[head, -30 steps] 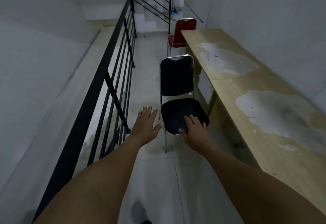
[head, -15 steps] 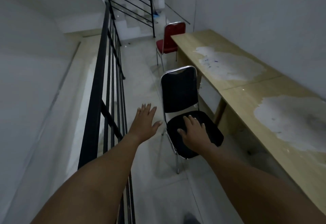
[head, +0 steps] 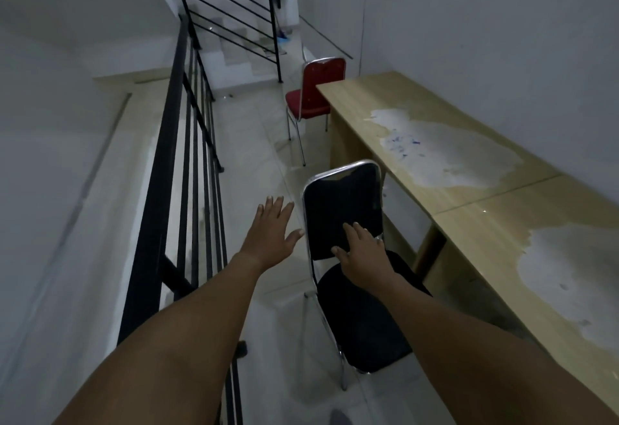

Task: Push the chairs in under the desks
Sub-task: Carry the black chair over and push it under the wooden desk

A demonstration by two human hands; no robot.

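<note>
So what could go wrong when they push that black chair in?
1. The black chair stands turned sideways to the desk, so a straight shove might knock its frame against the desk leg instead of sliding it under.
2. Neither the left hand nor the right hand has a grip yet; both are open, so the chair could twist or tip when pushed.
3. The black railing runs close along the left, leaving little room to step around.

Chrome-framed black chair (head: pixel 341 210), worn wood-look desk (head: pixel 469 197)
</note>
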